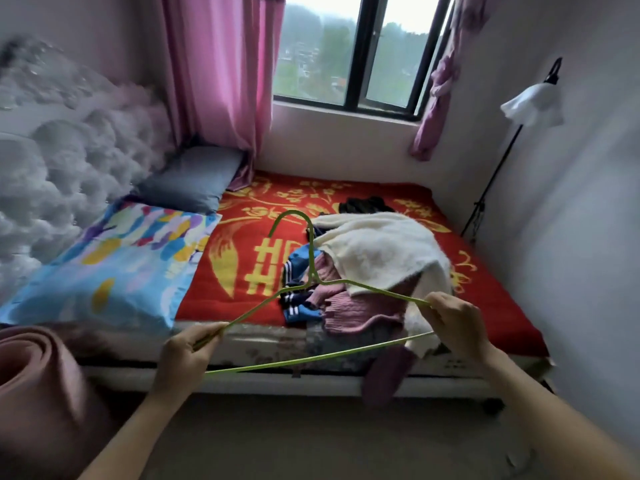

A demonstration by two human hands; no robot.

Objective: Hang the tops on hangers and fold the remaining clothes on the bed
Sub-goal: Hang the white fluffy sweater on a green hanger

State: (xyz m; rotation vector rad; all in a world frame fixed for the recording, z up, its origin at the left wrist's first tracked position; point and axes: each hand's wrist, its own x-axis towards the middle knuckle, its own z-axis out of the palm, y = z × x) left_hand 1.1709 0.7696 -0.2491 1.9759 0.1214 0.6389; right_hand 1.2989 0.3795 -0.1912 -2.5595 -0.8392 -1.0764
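**Green hanger held over clothes pile at bed edge**

Bed filling the middle of the view, covered by a red blanket with yellow pattern. Tufted grey headboard along the left. Blue patterned pillow at the near left corner, grey pillow beyond it against the pink curtain. Rolled pink mat at the lower left, off the bed. Floor lamp with white shade by the right wall.

Pile of clothes on the right half of the bed, reaching the near edge: cream fuzzy top uppermost, pink knitted sweater beneath it with a sleeve hanging over the mattress edge, blue garment with white stripes just beside the sweater on its left, dark garment farther back, apart from the rest of the heap.

Green wire hanger held in the air in front of the pile, hook pointing away toward the window, nothing hung on it.

Left hand closed around the hanger's left corner, fingers curled over the wire. Right hand closed around the right corner, pinching the wire where shoulder and bottom bar meet.
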